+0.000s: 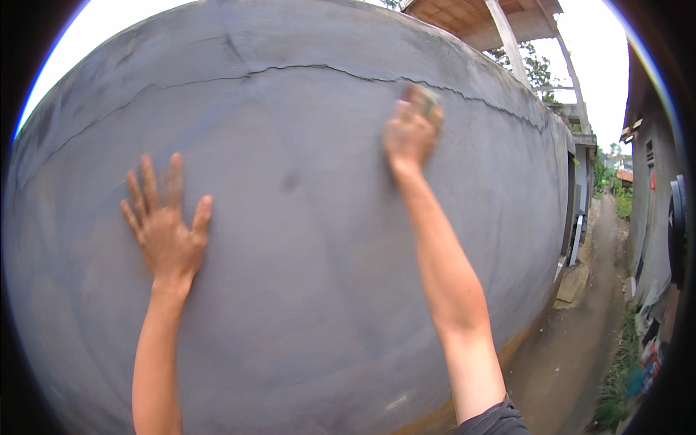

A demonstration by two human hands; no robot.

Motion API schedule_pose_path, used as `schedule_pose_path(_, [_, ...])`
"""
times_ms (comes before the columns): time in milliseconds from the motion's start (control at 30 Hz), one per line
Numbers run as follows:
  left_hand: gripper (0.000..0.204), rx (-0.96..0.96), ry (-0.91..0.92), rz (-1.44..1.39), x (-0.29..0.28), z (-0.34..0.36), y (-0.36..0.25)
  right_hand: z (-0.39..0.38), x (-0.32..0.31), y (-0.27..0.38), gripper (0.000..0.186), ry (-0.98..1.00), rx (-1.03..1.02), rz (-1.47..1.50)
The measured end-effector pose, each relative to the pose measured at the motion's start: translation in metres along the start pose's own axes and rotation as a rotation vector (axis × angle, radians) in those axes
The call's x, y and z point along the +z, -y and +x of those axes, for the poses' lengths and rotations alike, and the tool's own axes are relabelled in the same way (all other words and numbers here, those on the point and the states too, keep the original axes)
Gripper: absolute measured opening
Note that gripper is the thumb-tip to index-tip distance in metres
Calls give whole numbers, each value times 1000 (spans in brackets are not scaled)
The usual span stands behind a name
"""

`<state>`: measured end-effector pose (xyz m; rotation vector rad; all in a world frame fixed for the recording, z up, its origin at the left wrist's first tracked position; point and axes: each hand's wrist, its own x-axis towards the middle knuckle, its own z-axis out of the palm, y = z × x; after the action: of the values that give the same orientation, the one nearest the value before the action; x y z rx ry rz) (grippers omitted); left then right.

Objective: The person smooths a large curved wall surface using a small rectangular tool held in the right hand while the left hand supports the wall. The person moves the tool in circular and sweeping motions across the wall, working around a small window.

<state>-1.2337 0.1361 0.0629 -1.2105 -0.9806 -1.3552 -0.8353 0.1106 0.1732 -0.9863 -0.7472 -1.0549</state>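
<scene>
A grey plastered wall (290,290) fills most of the head view. Flat against it on the left lies my left hand (168,235), fingers spread, with nothing in it. Higher up and to the right, my right hand (409,141) is closed on a small pad-like block (429,98), reddish-brown and greenish, held at the wall. Motion smears this hand and the block, so its exact kind does not show. A thin, jagged crack (319,66) runs across the upper wall, passing close to the block.
Along the wall's right end runs a narrow dirt path (580,319). Grass (616,384) and assorted clutter edge its far side, beside another building (656,174). A roofed wooden structure (500,22) with slanted posts rises behind the wall. A flat slab (573,284) lies by the wall's base.
</scene>
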Motion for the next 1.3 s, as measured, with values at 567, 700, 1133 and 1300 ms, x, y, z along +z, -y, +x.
schedule_pose_path(567, [80,-20,4,-54,16,45,-90,72,15,-85,60,-101,141,-96])
schedule_pose_path(700, [79,54,43,-89,13,41,-76,9,37,59,49,-102,-297,84])
schedule_pose_path(1133, [78,114,28,-33,17,76,50,-39,25,197,55,283,-754,231])
schedule_pose_path(1300, [77,14,-24,-44,23,95,87,-2,62,186,50,-91,80,84])
